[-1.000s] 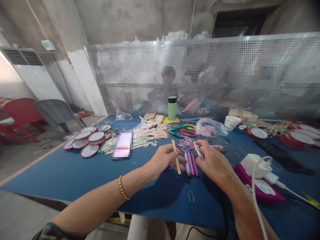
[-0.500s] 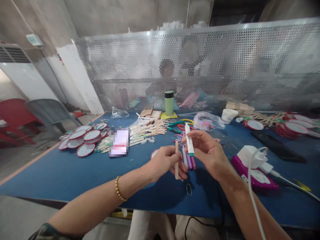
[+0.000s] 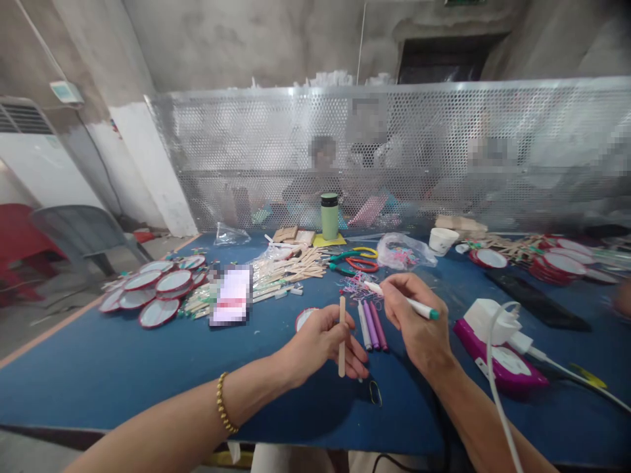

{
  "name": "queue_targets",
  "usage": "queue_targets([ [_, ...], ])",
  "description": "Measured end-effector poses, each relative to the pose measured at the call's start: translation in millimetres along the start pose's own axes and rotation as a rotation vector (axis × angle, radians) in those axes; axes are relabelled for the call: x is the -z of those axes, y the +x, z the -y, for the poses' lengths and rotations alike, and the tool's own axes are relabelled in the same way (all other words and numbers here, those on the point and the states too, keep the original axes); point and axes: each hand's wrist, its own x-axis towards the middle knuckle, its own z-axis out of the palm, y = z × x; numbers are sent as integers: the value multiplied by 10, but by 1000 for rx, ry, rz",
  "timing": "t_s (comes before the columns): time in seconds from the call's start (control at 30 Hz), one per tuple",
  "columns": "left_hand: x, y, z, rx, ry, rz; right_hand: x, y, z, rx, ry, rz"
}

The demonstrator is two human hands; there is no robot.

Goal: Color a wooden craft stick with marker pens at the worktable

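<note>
A flat wooden craft stick (image 3: pixel 342 348) stands nearly upright between the thumb and fingers of my left hand (image 3: pixel 323 335). My right hand (image 3: pixel 417 318) is closed around a white marker (image 3: pixel 422 309) with a teal end. Its pale tip points left, toward the stick but apart from it. Between my hands lie a grey-white marker (image 3: pixel 365 328), a purple marker (image 3: pixel 372 328) and a magenta marker (image 3: pixel 380 328). Partly hidden behind my left hand is a round white disc with a red rim (image 3: pixel 303 320). A paper clip (image 3: pixel 376 393) lies nearer me.
Red-rimmed discs (image 3: pixel 173 282) pile up at left, beside a lit phone (image 3: pixel 231 295) and loose wooden sticks (image 3: pixel 308 264). Behind are a green tumbler (image 3: pixel 330 220), orange-handled tools (image 3: pixel 362 265), a plastic bag (image 3: pixel 407 255) and a cup (image 3: pixel 442 242). A white charger (image 3: pixel 490 320) rests on a magenta pack (image 3: pixel 515 376).
The marker in my right hand has swung from nearly upright to a slant, its tip now pointing left. My left hand keeps the stick. The whole view has tipped upward a little.
</note>
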Motion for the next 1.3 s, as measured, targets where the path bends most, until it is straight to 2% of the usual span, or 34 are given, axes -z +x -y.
queue_targets([
  [0.1, 14, 19, 44, -31, -41, -2, -30, -35, 27, 61, -91, 40],
  [0.3, 7, -28, -38, -111, 24, -98, -74, -110, 180, 100, -41, 102],
  [0.43, 40, -18, -49, -217, 318, -163, -88, -108, 253, 126, 0, 48],
  [0.53, 68, 6, -40, -244, 489, -260, -91, -77, 185, 147, 9, -3],
  [0.63, 56, 16, -38, -160, 409, -196, -71, -72, 82, 152, 9, -35],
  [0.83, 10, 27, -11, -82, 271, -107, -49, -194, 64, 177, -13, 31],
  [0.97, 24, 46, 13, -108, 208, -50, -60, -257, 90, 225, -33, 38],
  [1.17, 35, 59, 72, -131, 188, 51, -56, -296, 72, 311, -68, -29],
  [1.3, 44, 73, 130, -143, 172, 115, -52, -326, 58, 406, -170, -68],
])
